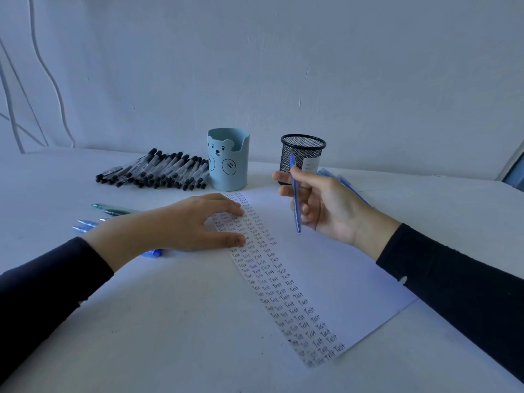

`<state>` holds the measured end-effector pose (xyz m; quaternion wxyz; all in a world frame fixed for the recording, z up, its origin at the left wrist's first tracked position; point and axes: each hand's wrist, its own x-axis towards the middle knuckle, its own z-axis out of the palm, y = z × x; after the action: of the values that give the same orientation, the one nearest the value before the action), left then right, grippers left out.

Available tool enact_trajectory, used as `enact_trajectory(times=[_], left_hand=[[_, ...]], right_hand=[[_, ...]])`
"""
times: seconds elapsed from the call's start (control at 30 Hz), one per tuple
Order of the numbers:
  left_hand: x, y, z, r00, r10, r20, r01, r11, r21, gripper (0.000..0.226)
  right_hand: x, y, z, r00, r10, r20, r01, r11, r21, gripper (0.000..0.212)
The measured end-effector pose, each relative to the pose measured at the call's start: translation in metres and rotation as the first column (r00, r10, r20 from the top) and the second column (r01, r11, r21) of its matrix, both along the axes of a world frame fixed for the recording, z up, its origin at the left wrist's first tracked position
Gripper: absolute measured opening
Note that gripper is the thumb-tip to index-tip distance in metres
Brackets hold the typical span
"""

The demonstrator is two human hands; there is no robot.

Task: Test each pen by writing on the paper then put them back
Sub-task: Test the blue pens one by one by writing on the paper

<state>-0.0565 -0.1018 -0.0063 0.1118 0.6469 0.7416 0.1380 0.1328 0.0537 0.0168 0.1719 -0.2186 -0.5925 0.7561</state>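
The right hand [320, 202], at the middle right of the frame, has its fingers and thumb curled round a blue pen [295, 194]. The pen stands almost straight up with its tip pointing down. The tip seems to hang just above the paper [334, 268], but that is hard to be sure of. The left hand [192, 222], in the middle of the frame, lies flat with its fingers out. It presses on the top left part of the paper and holds nothing. I think the step in hand is testing this blue pen. The next move calls for putting the tip down on a bare bit of the sheet, right of the words, and writing with a light push while the left hand keeps the sheet from sliding. Then the pen should go back with the others. Down the left side of the white sheet the word "Test" is written again and again in neat rows. Behind it stand a light blue cup [228, 163] with a bear face drawn on it and a black mesh cup [302, 151] with a small white label, too tiny to read. A pile of black-capped pens [158, 171] lies left of the cups. Some green and blue pens [113, 207] lie by the left wrist, and more blue pens [350, 185] peek out behind the right hand.
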Motion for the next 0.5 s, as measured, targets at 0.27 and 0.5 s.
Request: enact_trajectory(times=[0.27,0.5], left_hand=[[-0.003,0.001,-0.002,1.0,-0.003,0.006,0.003,1.0,0.007,0.076],[-0.005,0.001,-0.005,1.0,-0.008,0.0,0.008,1.0,0.023,0.071]], right_hand=[[0.0,0.002,-0.004,0.998,0.061,-0.023,-0.062,0.997,-0.048,0.025],[0.005,0.033,0.021,0.887,-0.287,-0.362,0.379,0.9,0.213,0.008]])
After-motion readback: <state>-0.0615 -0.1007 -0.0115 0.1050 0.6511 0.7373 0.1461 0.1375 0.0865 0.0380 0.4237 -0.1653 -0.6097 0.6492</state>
